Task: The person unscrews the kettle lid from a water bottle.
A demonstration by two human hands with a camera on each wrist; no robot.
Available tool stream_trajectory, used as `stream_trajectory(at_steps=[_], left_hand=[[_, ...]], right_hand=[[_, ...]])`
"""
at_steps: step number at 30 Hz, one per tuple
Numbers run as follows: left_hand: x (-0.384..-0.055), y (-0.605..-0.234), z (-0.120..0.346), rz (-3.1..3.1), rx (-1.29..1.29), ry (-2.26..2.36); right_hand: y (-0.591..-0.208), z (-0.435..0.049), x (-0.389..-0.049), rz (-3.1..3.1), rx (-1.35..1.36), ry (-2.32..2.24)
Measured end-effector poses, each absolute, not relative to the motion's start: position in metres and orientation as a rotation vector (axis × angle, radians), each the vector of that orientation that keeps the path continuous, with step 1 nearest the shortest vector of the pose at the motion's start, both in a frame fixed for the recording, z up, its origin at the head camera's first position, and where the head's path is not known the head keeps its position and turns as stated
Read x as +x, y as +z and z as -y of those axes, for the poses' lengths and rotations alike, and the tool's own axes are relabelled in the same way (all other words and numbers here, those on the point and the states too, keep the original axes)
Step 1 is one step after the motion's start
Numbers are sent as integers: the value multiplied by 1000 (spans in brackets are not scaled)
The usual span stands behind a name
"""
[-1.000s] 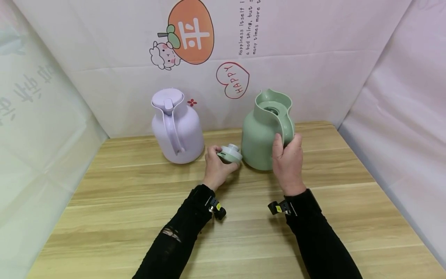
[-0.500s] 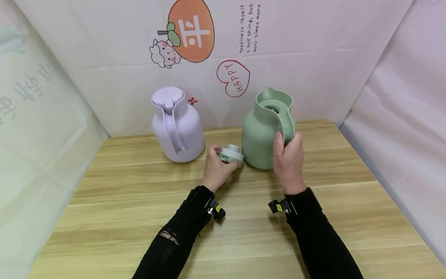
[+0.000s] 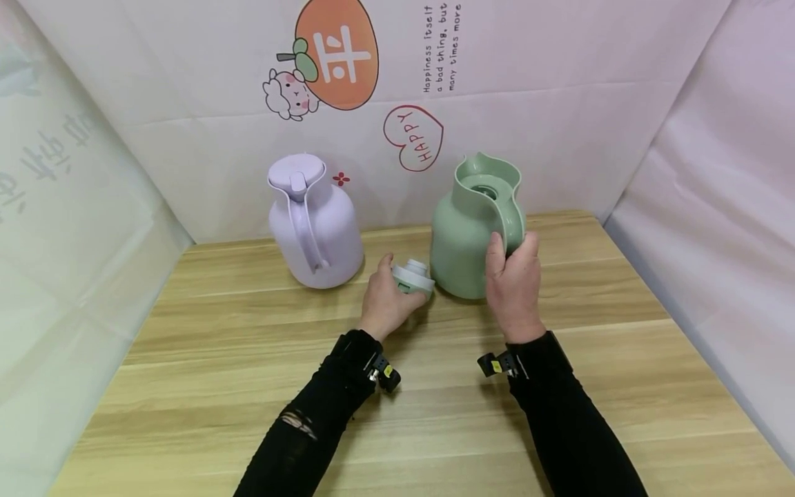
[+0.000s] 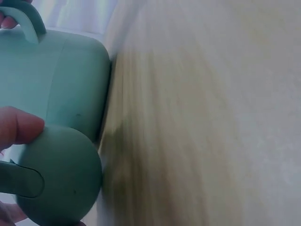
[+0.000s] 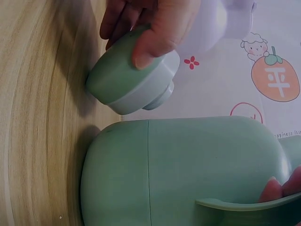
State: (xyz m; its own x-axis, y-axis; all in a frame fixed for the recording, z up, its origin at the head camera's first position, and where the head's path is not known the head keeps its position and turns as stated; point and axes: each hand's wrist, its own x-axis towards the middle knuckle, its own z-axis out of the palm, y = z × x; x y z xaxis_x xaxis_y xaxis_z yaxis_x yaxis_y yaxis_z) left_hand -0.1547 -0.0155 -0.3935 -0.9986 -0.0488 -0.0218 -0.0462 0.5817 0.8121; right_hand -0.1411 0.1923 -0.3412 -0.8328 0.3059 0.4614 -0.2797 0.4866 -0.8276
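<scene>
My left hand (image 3: 386, 304) holds a green stopper lid (image 3: 413, 276) upside down, low at the tabletop, its pale plug side facing up. Thumb and fingers lie on opposite sides of it. In the right wrist view the lid (image 5: 113, 75) is tilted and its rounded green edge meets the table or nearly so. My right hand (image 3: 514, 293) grips the handle of a green thermos jug (image 3: 462, 241), which stands upright with its mouth uncovered. The lid is just left of the jug; the left wrist view shows the lid's smooth top (image 4: 68, 179).
A lilac thermos jug (image 3: 329, 238) with its lid on stands at the back left of the wooden table (image 3: 435, 428). Behind both jugs hangs a white printed cloth (image 3: 534, 124); more cloth closes off the two sides.
The lid has turned a little in my left hand, from tilted to more level, and its front notch now shows. One left finger points farther up. My right hand keeps its grip on the jug.
</scene>
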Motion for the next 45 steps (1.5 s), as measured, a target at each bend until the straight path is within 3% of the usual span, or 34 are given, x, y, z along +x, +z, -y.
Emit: stream_trajectory(at_steps=[45], left_hand=[[-182,-410,-3,2879,358,-1083]], right_hand=[[-341,-195,-149,2153,-68,1326]])
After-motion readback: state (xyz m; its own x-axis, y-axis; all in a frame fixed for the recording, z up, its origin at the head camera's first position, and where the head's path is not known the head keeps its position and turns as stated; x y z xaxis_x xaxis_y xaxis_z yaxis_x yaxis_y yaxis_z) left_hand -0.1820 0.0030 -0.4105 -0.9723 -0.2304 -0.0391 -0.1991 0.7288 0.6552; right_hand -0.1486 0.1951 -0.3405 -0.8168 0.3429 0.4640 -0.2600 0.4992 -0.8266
